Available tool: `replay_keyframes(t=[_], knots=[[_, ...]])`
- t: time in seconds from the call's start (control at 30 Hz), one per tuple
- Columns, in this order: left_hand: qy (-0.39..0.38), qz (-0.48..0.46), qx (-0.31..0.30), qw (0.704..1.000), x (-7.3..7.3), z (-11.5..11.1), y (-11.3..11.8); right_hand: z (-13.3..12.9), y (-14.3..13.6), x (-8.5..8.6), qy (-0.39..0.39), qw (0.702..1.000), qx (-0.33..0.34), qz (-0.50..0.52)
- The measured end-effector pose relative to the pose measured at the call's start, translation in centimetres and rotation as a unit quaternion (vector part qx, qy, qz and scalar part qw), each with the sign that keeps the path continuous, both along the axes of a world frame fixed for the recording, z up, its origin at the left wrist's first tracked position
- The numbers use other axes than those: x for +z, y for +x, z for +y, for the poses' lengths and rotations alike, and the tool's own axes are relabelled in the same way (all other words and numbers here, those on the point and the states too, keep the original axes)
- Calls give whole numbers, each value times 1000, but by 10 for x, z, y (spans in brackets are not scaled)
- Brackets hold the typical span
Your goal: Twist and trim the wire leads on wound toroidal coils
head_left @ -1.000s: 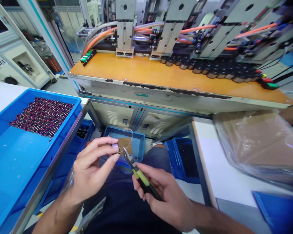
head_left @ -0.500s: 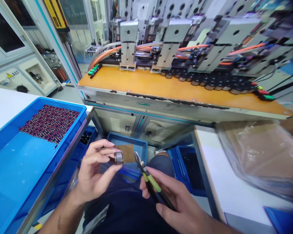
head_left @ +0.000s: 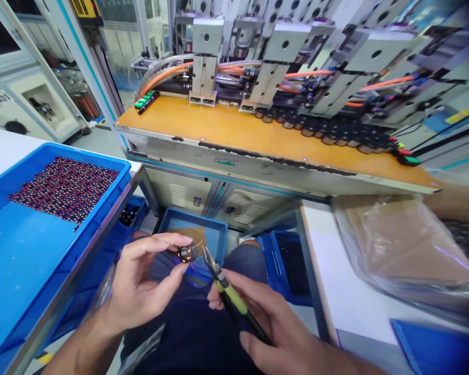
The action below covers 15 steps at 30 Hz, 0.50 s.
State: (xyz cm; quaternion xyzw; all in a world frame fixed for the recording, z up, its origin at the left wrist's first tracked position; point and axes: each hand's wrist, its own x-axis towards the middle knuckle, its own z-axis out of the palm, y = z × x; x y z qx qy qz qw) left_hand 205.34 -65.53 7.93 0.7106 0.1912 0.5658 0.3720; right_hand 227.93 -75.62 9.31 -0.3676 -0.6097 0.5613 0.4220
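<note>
Between the thumb and fingers of my left hand is a small round motor stator, dark with copper windings on the face turned toward me. Thin wire ends stick out from it to the right. My right hand is wrapped round the green and black handles of a pair of cutting pliers. The pliers' pointed jaws tilt up and left, close beside the stator and apart from its body. Whether the jaws touch a wire end I cannot tell.
To the left, a blue tray holds many small dark parts with red and white dots. Ahead stands a machine with an orange top and a row of black cylindrical parts. A plastic-wrapped cardboard box rests on the right table.
In my left hand the stator has turned, so its copper-wound face and wire ends now show. The pliers stay close to it. The whole view has shifted slightly.
</note>
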Motion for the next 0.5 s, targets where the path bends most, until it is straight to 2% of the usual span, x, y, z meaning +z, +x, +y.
replay_keyframes(t=[0.1, 0.23, 0.5], knots=[[-3, 43, 25, 999, 1, 0, -3, 0, 1, -3, -17, 1000, 1, 9], [55, 128, 80, 987, 5, 3, -8, 0, 1, -1, -28, 999, -1, 21], [112, 146, 102, 978, 12, 7, -8, -3, 5, 0, -36, 999, -6, 28]])
